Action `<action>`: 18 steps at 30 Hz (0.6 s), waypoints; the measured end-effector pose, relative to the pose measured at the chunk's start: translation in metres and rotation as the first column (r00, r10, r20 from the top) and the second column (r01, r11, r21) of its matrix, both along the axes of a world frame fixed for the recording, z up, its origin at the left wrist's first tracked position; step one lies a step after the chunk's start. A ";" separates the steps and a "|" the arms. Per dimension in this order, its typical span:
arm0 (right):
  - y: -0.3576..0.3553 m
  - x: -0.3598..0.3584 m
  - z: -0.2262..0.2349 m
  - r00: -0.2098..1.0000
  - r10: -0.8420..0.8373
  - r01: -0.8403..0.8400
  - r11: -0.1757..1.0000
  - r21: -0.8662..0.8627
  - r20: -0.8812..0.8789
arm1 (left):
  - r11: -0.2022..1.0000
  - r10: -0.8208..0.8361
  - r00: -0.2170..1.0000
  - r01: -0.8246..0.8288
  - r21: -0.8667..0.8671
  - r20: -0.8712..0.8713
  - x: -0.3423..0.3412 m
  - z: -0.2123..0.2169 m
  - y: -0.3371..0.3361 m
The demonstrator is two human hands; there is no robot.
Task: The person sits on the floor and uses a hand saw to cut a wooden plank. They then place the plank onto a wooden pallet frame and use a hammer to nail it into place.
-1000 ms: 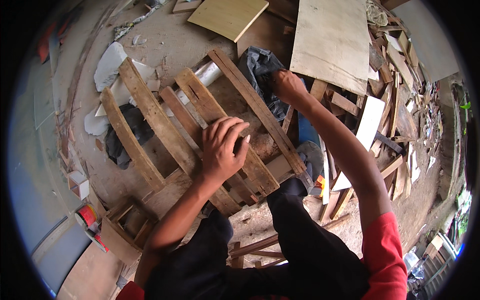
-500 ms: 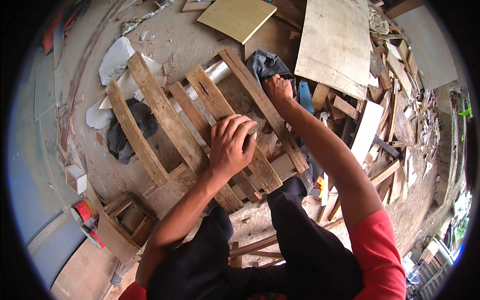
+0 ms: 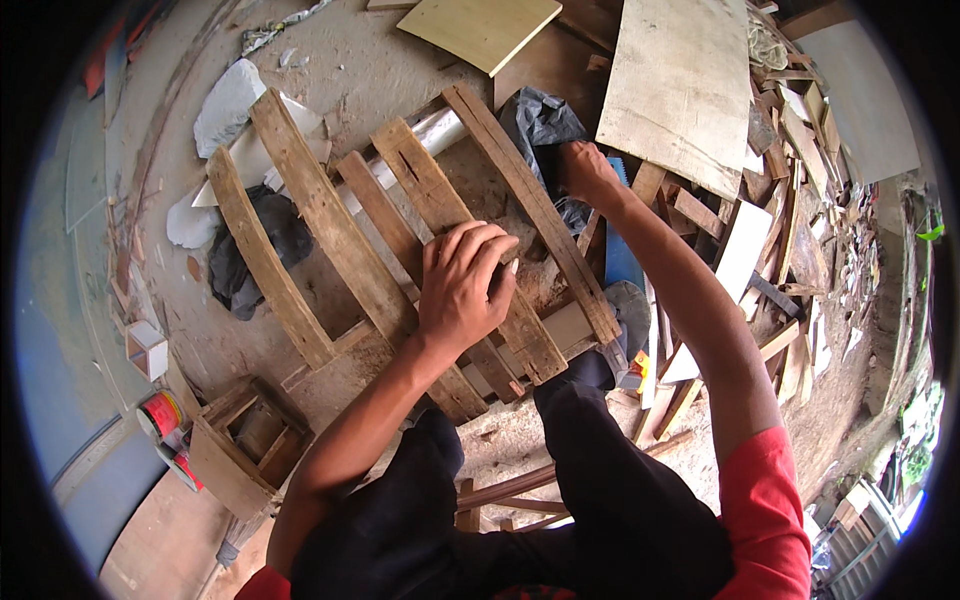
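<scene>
A slatted wooden frame point(image 3: 318, 225) of weathered boards lies across the ground before my knees. My left hand point(image 3: 465, 280) is bent over one of its middle slats point(image 3: 425, 180), fingers close together and curled down, thumb at the slat's right side. Beyond the frame's rightmost board point(image 3: 530, 210) sits a crumpled black plastic bag point(image 3: 540, 118), its mouth spread. My right hand point(image 3: 592, 178) is closed at the bag's right edge; its fingertips are partly hidden against the dark plastic. A blue saw blade point(image 3: 622, 262) lies beneath my right wrist.
Scrap wood point(image 3: 790, 225) is heaped on the right, beside a large pale board point(image 3: 675, 90). A yellowish panel point(image 3: 480, 30) lies at the far side. Another black plastic piece point(image 3: 260, 245) is under the frame's left. A wooden box point(image 3: 250, 435) and tins point(image 3: 160, 413) stand at lower left.
My right hand has shifted slightly right and toward me, and the bag's mouth is spread wider. My left hand keeps its place on the slat.
</scene>
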State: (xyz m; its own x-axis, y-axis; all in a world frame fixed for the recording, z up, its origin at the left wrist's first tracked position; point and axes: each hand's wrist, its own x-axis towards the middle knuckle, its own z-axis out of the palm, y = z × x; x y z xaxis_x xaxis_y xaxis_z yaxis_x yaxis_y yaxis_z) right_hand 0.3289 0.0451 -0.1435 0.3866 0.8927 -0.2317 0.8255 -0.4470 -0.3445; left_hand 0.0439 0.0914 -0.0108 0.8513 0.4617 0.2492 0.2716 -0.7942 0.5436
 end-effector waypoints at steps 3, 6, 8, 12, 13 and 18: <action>0.001 -0.007 0.003 0.999 -0.035 0.036 0.999 -0.031 0.039 | 1.000 0.001 1.000 -0.001 0.000 0.001 0.000 0.001 0.000; 0.001 -0.011 0.004 0.994 -0.084 0.083 0.996 0.015 0.067 | 1.000 -0.004 1.000 0.004 -0.006 0.005 0.001 0.001 -0.001; 0.002 -0.010 0.011 0.993 -0.116 0.117 0.993 -0.010 0.034 | 1.000 -0.004 1.000 0.004 -0.012 0.007 0.001 0.001 0.000; 0.007 -0.014 0.017 0.990 -0.133 0.135 0.989 -0.057 0.044 | 1.000 -0.002 1.000 0.002 -0.014 0.005 0.000 0.002 0.000; 0.006 -0.013 0.017 0.989 -0.135 0.138 0.989 -0.054 0.060 | 1.000 -0.001 1.000 0.001 -0.012 0.003 0.001 0.002 0.000; 0.008 -0.018 0.011 0.991 -0.093 0.099 0.994 -0.054 0.098 | 1.000 -0.008 0.999 0.008 -0.002 0.032 0.001 0.001 0.001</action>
